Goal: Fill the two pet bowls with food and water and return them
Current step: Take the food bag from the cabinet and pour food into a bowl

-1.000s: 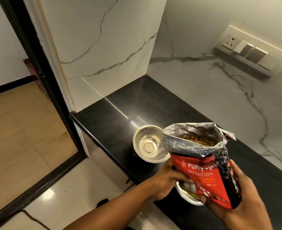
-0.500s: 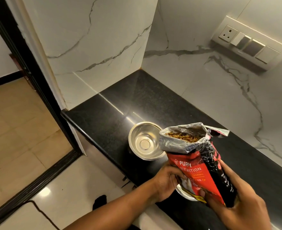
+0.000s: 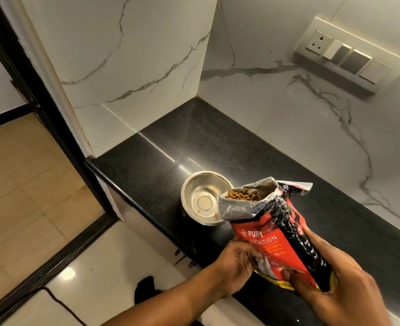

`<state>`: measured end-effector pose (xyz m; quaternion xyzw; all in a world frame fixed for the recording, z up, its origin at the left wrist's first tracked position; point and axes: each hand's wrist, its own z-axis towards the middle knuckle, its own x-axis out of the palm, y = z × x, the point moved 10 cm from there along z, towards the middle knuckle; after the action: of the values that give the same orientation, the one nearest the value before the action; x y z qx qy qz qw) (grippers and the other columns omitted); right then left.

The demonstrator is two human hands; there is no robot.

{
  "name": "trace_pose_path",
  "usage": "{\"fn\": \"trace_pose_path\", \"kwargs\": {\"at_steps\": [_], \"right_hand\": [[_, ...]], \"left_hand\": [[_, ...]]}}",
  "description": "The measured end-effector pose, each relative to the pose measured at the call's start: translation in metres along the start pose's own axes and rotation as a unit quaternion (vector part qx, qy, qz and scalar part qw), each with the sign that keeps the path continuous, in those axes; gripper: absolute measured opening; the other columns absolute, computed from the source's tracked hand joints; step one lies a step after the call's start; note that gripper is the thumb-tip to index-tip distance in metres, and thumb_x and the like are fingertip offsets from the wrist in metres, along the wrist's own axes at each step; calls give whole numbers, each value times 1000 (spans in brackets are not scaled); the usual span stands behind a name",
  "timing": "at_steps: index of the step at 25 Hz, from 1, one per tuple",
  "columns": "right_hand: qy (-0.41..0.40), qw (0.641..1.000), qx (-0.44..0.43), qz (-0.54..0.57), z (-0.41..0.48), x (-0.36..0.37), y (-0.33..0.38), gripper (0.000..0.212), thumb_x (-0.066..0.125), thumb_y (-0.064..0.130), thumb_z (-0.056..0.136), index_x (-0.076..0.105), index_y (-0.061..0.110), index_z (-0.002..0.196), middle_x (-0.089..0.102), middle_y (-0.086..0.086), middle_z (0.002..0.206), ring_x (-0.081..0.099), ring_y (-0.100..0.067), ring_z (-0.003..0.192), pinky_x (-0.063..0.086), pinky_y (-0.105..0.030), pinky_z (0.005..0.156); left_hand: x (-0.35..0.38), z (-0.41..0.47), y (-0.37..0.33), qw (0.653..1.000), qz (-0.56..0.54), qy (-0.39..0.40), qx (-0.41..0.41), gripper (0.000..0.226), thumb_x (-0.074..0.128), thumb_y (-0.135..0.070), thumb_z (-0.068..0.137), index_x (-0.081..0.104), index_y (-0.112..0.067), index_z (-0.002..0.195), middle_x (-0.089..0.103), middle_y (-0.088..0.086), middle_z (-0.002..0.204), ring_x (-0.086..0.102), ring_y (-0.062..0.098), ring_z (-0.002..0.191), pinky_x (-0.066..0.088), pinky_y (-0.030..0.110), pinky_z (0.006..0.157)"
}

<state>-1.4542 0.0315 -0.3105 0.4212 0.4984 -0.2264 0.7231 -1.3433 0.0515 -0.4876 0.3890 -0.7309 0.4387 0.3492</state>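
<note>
A steel pet bowl (image 3: 200, 198) stands on the black counter (image 3: 217, 147) near its front edge, with a few brown kibble pieces on its bottom. Both hands hold a red and black puppy food bag (image 3: 276, 243), tilted left so its open silver mouth hangs over the bowl's right rim, kibble piled at the lip. My left hand (image 3: 236, 264) grips the bag's lower front. My right hand (image 3: 335, 278) grips its bottom and back. A second bowl seen earlier under the bag is hidden now.
White marble walls close the counter's back and left side. A socket and switch panel (image 3: 349, 60) sits on the back wall at the right. A black door frame (image 3: 43, 114) and tiled floor lie to the left, below the counter edge.
The bag has tipped further left toward the steel bowl, and a few kibble pieces have dropped into it. The white bowl under the bag is no longer visible.
</note>
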Motion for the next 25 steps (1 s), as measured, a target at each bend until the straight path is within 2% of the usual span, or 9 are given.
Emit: {"fn": "trace_pose_path", "kwargs": {"at_steps": [5, 8, 12, 15, 18, 21, 25], "right_hand": [[-5, 1000, -3, 4, 0, -2, 6, 116, 108, 18, 54, 55, 36, 155, 69, 15, 129, 70, -29, 119, 62, -59, 94], [7, 1000, 4, 25, 1, -1, 9, 117, 107, 16, 57, 48, 45, 154, 75, 6, 131, 70, -29, 121, 62, -59, 95], [23, 999, 11, 45, 5, 0, 10, 116, 106, 14, 59, 44, 46, 152, 77, 0, 131, 71, -33, 121, 61, -60, 96], [27, 999, 10, 38, 7, -1, 10, 117, 106, 13, 58, 43, 45, 152, 77, 2, 128, 71, -34, 121, 61, -61, 96], [28, 999, 5, 21, 8, -3, 12, 117, 106, 15, 57, 45, 46, 152, 71, 13, 120, 72, -32, 118, 62, -60, 93], [29, 999, 18, 31, 10, -2, 11, 112, 105, 16, 60, 46, 54, 147, 71, 15, 119, 70, -29, 121, 60, -57, 96], [35, 998, 26, 49, 7, -1, 7, 107, 106, 18, 61, 50, 57, 143, 74, 15, 125, 70, -26, 123, 61, -58, 97]], "left_hand": [[-1, -6, 0, 1000, -8, -6, -4, 25, 53, 1, 68, 75, -11, 70, 80, 5, 81, 77, 16, 79, 62, 26, 79], [-1, -9, 1, 1000, -15, -19, -9, 21, 54, 1, 69, 71, -9, 74, 78, 7, 82, 75, 18, 79, 60, 28, 82], [-1, -12, 2, 999, -27, -29, -15, 21, 54, 0, 68, 72, -9, 72, 77, 6, 80, 74, 18, 76, 61, 26, 79], [-1, -14, 5, 999, -37, -31, -23, 21, 53, -1, 71, 72, -8, 76, 76, 8, 83, 72, 20, 81, 59, 28, 83], [2, -15, 8, 998, -58, -16, -28, 29, 52, -2, 70, 76, -3, 86, 81, 12, 90, 76, 23, 85, 62, 32, 87], [2, -16, 9, 998, -52, -15, -26, 31, 52, -2, 69, 79, -2, 84, 81, 14, 90, 78, 24, 84, 63, 32, 86], [0, -18, 9, 999, -31, -30, -30, 26, 51, -2, 72, 75, -1, 83, 80, 14, 89, 75, 25, 84, 58, 34, 94]]}}
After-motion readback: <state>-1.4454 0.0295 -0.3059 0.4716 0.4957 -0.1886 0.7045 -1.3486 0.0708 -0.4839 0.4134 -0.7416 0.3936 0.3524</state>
